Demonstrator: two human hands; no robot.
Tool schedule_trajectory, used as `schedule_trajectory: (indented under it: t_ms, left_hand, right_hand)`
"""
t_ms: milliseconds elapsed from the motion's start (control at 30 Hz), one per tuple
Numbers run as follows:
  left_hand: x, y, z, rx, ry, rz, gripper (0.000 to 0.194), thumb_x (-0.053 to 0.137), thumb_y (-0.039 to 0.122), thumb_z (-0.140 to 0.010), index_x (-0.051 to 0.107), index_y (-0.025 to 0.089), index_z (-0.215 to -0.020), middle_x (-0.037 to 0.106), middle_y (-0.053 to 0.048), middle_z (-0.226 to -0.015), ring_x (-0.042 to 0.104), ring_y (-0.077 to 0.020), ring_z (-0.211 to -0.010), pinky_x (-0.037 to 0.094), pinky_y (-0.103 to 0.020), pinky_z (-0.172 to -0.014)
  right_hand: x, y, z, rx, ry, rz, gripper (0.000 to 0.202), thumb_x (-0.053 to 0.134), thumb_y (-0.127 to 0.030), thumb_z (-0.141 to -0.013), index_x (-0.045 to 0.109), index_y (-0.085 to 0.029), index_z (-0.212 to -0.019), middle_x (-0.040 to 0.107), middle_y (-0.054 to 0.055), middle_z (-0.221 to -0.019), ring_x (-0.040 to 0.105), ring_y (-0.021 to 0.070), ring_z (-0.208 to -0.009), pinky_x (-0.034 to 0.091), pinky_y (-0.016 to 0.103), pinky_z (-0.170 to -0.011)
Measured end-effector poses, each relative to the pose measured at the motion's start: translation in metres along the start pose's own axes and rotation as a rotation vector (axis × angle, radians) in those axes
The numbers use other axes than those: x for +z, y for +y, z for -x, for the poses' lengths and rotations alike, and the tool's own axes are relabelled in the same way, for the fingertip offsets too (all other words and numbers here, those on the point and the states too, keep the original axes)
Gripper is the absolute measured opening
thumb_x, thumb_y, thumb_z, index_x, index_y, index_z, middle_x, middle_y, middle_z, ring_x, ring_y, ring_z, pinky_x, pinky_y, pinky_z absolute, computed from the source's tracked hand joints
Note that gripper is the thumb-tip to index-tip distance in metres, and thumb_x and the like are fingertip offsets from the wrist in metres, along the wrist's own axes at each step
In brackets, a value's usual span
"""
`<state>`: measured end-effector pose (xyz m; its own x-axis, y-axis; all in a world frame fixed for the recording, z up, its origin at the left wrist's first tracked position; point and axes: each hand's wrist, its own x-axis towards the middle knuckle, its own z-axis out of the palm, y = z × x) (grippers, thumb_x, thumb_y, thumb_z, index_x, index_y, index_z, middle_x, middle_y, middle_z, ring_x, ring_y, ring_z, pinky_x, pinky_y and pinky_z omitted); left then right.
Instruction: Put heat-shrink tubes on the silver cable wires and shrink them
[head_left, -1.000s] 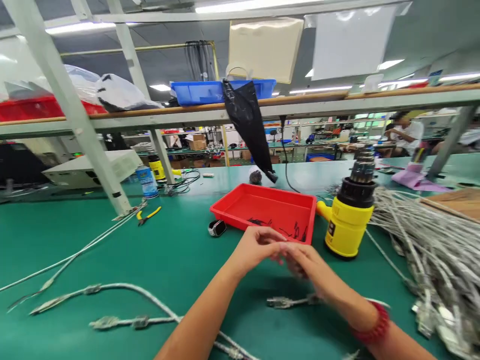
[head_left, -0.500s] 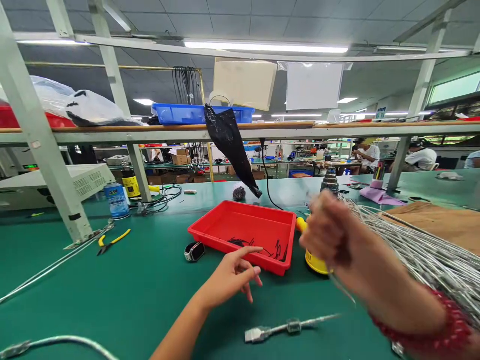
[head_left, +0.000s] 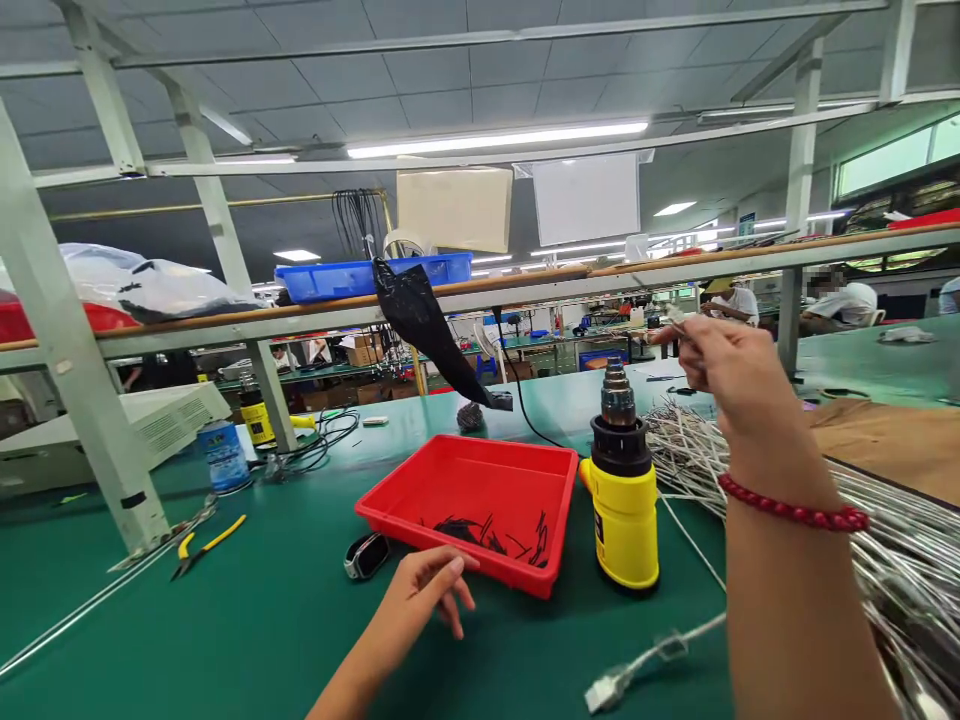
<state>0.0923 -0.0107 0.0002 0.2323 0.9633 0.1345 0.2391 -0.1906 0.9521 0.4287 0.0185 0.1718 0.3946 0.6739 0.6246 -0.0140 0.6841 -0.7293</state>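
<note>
My right hand (head_left: 727, 365) is raised above the bench at the right, with thumb and fingers pinched on a small pale piece (head_left: 675, 318) that looks like a cable end. Below, a pale USB cable (head_left: 611, 690) lies with its plug toward me and a clear lump along it, then passes behind my right forearm. My left hand (head_left: 420, 605) hovers at the front edge of the red tray (head_left: 457, 455), fingers loosely apart and holding nothing. Thin black pieces (head_left: 487, 535) lie inside the tray.
A yellow heat gun (head_left: 626, 520) stands nozzle up right of the tray. Many silvery cables (head_left: 885, 540) are heaped at the right. Left are a watch (head_left: 367, 556), yellow-handled pliers (head_left: 206, 545) and a blue can (head_left: 223, 455). A black bag (head_left: 431, 325) hangs from the shelf.
My right hand has risen and moved right, uncovering the heat gun. The USB plug has shifted right and nearer me. My left hand sits slightly further left as the view tilts.
</note>
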Motion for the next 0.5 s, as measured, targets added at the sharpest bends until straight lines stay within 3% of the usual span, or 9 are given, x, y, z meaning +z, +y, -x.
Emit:
schedule_trajectory:
  t_ms: [100, 167, 300, 500]
  left_hand:
    - [0.003, -0.009, -0.001, -0.033, -0.050, -0.059, 0.054, 0.055, 0.063, -0.077, 0.061, 0.011, -0.094, 0.068, -0.006, -0.063, 0.064, -0.0165, -0.046, 0.035, -0.022, -0.045]
    - [0.006, -0.015, -0.001, -0.030, -0.097, -0.071, 0.056, 0.054, 0.061, -0.079, 0.057, 0.012, -0.106, 0.069, -0.005, -0.066, 0.064, -0.0164, -0.047, 0.035, -0.022, -0.046]
    - [0.007, -0.020, 0.000, -0.009, -0.121, -0.055, 0.059, 0.051, 0.059, -0.082, 0.048, 0.012, -0.118, 0.069, -0.005, -0.068, 0.065, -0.0162, -0.048, 0.036, -0.022, -0.046]
    - [-0.002, -0.020, -0.004, -0.018, -0.057, -0.071, 0.064, 0.049, 0.066, -0.078, 0.051, 0.012, -0.113, 0.068, -0.006, -0.069, 0.064, -0.0166, -0.048, 0.037, -0.022, -0.046]
  right_hand:
    - [-0.005, 0.008, -0.006, -0.002, -0.057, 0.067, 0.022, 0.060, -0.030, -0.075, 0.066, -0.014, -0.090, 0.042, -0.005, -0.045, 0.034, 0.0071, -0.040, 0.019, 0.024, -0.039]
    - [-0.007, 0.007, -0.005, 0.004, -0.051, 0.050, 0.025, 0.062, -0.029, -0.075, 0.060, -0.018, -0.097, 0.048, -0.005, -0.045, 0.039, 0.0085, -0.040, 0.022, 0.023, -0.039]
    - [-0.012, 0.004, -0.003, -0.033, 0.039, 0.153, 0.009, 0.063, -0.024, -0.074, 0.058, -0.016, -0.076, 0.053, 0.000, -0.053, 0.044, 0.0092, -0.048, 0.030, 0.025, -0.046]
    - [-0.022, 0.028, -0.018, -0.244, 0.069, 0.390, 0.010, 0.056, -0.020, -0.072, 0.065, -0.015, -0.074, 0.058, 0.005, -0.071, 0.051, 0.0158, -0.068, 0.039, 0.031, -0.063]
